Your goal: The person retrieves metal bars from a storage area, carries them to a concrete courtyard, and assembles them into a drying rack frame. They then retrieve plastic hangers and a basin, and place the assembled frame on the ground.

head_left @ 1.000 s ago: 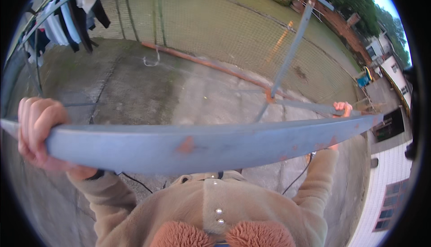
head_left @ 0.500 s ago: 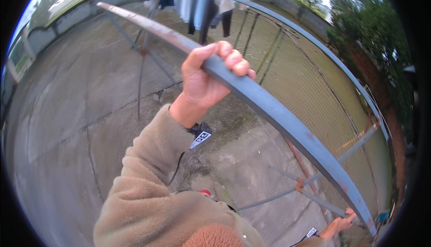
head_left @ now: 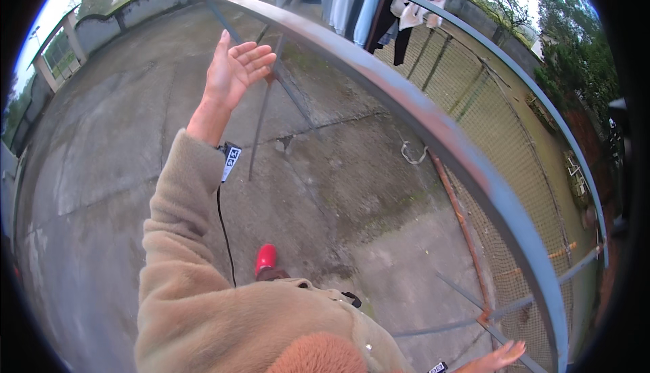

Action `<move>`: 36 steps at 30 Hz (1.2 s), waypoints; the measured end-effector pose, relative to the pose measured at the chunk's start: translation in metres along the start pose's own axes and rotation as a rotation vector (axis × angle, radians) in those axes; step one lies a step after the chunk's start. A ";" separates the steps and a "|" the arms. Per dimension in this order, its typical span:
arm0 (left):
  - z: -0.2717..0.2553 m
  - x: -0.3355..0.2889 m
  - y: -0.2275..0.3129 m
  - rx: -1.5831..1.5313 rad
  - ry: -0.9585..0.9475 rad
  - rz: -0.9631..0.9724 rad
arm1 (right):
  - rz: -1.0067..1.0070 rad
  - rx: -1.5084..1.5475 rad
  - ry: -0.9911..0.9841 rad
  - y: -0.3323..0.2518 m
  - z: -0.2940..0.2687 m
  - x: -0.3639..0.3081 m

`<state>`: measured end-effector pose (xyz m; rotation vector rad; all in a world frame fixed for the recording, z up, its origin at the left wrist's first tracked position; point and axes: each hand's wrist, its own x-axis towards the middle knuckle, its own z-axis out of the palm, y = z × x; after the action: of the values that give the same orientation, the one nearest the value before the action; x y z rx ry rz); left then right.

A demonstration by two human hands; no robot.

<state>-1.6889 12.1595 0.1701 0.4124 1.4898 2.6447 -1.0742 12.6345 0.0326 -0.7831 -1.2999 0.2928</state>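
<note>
A long blue-grey metal bar (head_left: 497,193) with rusty patches arches from the upper left to the lower right, the near rail of a drying frame. My left hand (head_left: 237,71) is off it, palm up with fingers spread, holding nothing, beside the frame's crossed legs (head_left: 271,77). At the lower right my right hand (head_left: 502,358) shows with fingers stretched out, near the bar's lower end and the other crossed legs (head_left: 485,315). No grip shows there, though part of this hand is cut off by the picture's edge. A small device (head_left: 231,161) with a black cable sits at my left wrist.
Clothes (head_left: 379,14) hang at the far end, by the frame's far rail (head_left: 542,93). A net fence (head_left: 467,95) runs along the right, with a rusty pipe (head_left: 467,231) lying beside it. My red shoe (head_left: 267,256) stands on concrete. A low wall (head_left: 145,15) lies beyond.
My left hand has let go of the bar and moved left, its fingers now spread. My right hand's fingers have opened away from the frame's lower end. The view has shifted.
</note>
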 end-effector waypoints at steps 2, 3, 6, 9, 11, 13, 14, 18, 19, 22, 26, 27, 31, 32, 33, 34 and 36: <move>-0.049 0.050 0.016 -0.036 -0.027 -0.011 | 0.100 0.240 -0.447 -0.077 0.071 -0.066; -0.070 0.075 0.023 -0.034 -0.010 -0.019 | 0.143 0.442 -0.546 -0.118 0.115 -0.088; -0.117 0.135 0.045 -0.080 -0.010 -0.049 | 0.093 0.733 -0.591 -0.235 0.218 -0.131; -0.139 0.188 0.061 -0.177 0.015 -0.039 | 0.025 0.926 -0.444 -0.318 0.286 -0.151; -0.152 0.215 0.061 -0.236 -0.003 -0.025 | -0.002 0.951 -0.383 -0.348 0.313 -0.163; -0.162 0.232 0.049 -0.287 -0.017 -0.016 | -0.013 1.001 -0.382 -0.358 0.329 -0.167; -0.168 0.242 0.045 -0.344 -0.043 -0.007 | 0.014 1.007 -0.364 -0.358 0.336 -0.169; -0.189 0.297 0.050 -0.412 -0.130 0.166 | -0.001 0.960 -0.029 -0.358 0.367 -0.164; -0.193 0.307 0.055 -0.396 -0.081 0.221 | -0.040 1.162 -0.128 -0.359 0.371 -0.159; -0.198 0.334 0.069 -0.404 -0.151 0.156 | -0.153 1.536 -0.188 -0.371 0.395 -0.152; -0.190 0.339 0.071 -0.337 -0.222 0.081 | -0.177 1.403 0.121 -0.393 0.408 -0.153; -0.187 0.339 0.071 -0.318 -0.225 0.077 | -0.167 1.415 0.179 -0.397 0.409 -0.153; -0.184 0.341 0.072 -0.301 -0.207 0.071 | -0.258 1.315 0.230 -0.407 0.416 -0.149; -0.184 0.342 0.072 -0.301 -0.234 0.056 | -0.241 1.381 0.245 -0.406 0.417 -0.147; -0.187 0.342 0.073 -0.296 -0.229 0.041 | -0.220 1.449 0.257 -0.405 0.418 -0.147; -0.186 0.345 0.072 -0.313 -0.216 0.053 | -0.222 1.423 0.250 -0.403 0.419 -0.145; -0.185 0.350 0.071 -0.275 -0.249 0.054 | -0.226 1.367 0.248 -0.399 0.422 -0.143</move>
<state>-2.0709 12.0385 0.2071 0.7310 1.0418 2.6653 -1.5981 12.4109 0.2154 0.4773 -0.6736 0.7483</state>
